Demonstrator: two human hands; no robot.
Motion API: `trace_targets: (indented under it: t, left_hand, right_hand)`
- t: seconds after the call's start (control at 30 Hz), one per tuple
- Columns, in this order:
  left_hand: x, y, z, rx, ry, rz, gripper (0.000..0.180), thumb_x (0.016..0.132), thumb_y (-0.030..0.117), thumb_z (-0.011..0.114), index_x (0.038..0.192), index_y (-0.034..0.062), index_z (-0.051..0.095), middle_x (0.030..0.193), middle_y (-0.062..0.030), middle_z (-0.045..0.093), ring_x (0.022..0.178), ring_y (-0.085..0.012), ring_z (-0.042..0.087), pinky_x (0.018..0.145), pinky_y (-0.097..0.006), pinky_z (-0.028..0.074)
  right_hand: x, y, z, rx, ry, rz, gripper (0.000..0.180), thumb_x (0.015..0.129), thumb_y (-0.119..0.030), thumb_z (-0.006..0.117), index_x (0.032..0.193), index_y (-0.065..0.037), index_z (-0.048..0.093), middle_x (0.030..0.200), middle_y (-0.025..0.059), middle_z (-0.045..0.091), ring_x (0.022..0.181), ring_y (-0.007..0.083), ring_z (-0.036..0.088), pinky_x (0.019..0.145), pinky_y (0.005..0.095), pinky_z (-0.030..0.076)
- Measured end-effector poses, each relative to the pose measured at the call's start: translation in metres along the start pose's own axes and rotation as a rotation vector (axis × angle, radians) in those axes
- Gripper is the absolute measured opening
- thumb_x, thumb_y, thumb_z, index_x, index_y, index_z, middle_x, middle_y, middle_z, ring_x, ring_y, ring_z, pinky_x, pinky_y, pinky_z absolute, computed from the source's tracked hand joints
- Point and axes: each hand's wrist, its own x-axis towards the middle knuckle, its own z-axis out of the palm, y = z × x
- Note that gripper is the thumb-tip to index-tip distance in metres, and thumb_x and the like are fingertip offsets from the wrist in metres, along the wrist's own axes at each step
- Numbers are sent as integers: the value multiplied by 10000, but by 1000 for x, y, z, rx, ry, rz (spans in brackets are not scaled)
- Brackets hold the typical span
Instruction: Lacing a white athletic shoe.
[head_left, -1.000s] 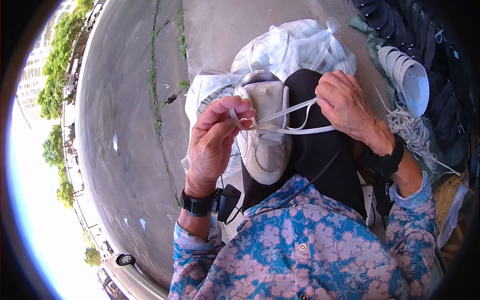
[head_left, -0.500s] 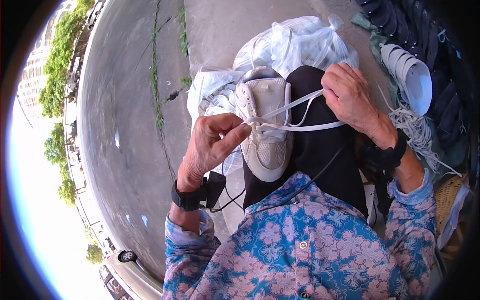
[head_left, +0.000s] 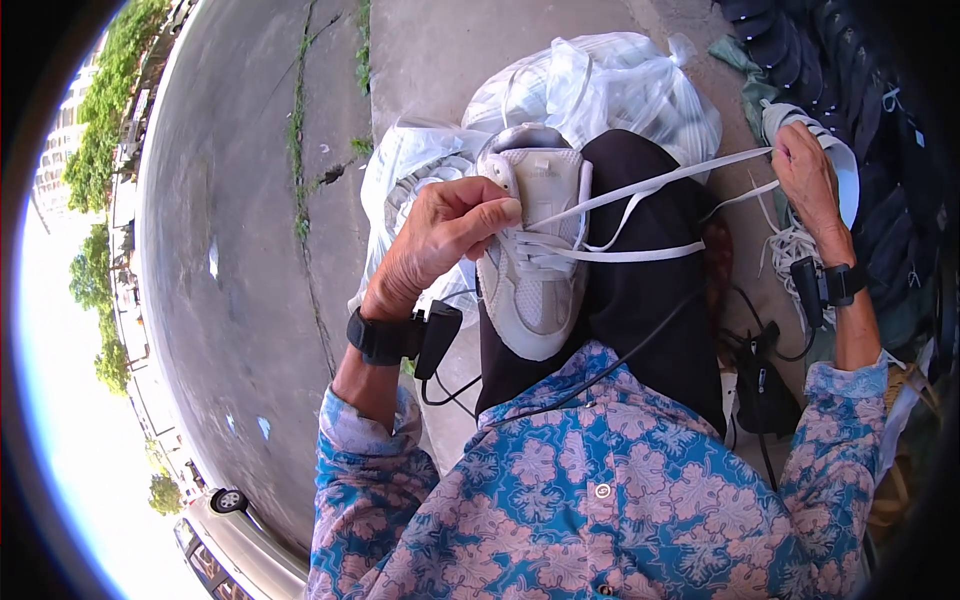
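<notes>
A white and beige sneaker (head_left: pixel 537 285) rests toe toward me on my black-trousered lap, its tongue upright and its lacing partly loose. My left hand (head_left: pixel 455 225) is closed, thumb and fingers pinching at the shoe's left lacing edge; the exact spot under the fingertips is hidden. Far to the right, my right hand (head_left: pixel 806 175) is closed on a white shoelace (head_left: pixel 660 181), which stretches taut from the shoe across my knee. Another loop of lace (head_left: pixel 640 254) trails over the trousers.
White plastic bags (head_left: pixel 620 95) with pale shoe parts lie beyond my knees. At the right are a stack of white shoe uppers (head_left: pixel 845 185), a bundle of laces (head_left: pixel 790 255) and dark shoe pieces (head_left: pixel 800 70). A black cable (head_left: pixel 640 350) crosses my lap.
My right hand has moved right and outward, drawing the lace longer and tighter. My left hand has shifted slightly up and right, onto the shoe's edge.
</notes>
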Motion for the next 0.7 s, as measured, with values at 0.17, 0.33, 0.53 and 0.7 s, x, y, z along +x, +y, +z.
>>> trace_targets:
  t: [0.17,0.33,0.53,0.7]
  left_hand:
    - [-6,-5,6,-1,-22,133,199,864,215,726,914,29,674,790,5,611,686,-61,533,628,-226,448]
    - [-2,-13,9,-58,-57,132,115,858,65,719,948,24,660,870,6,639,808,-66,590,766,-222,498]
    - [-5,-19,16,-4,47,173,82,853,21,699,915,26,645,805,37,623,747,-28,569,668,-198,478]
    - [-6,-20,19,36,76,217,62,856,15,683,894,23,635,781,48,595,718,-18,534,640,-194,455]
  right_hand:
    - [-7,-5,12,-7,-55,-30,76,815,-48,528,831,-6,466,836,151,477,807,369,511,699,449,420]
    - [0,-82,11,236,68,-207,155,787,-16,621,922,-34,547,917,103,544,870,326,544,775,420,448]
    - [-4,-187,3,481,-123,-518,107,747,-112,729,774,-70,634,826,40,550,839,212,539,814,357,392]
    - [-11,-203,12,409,-155,-539,153,717,-134,756,735,-61,623,805,45,550,809,217,532,795,363,386]
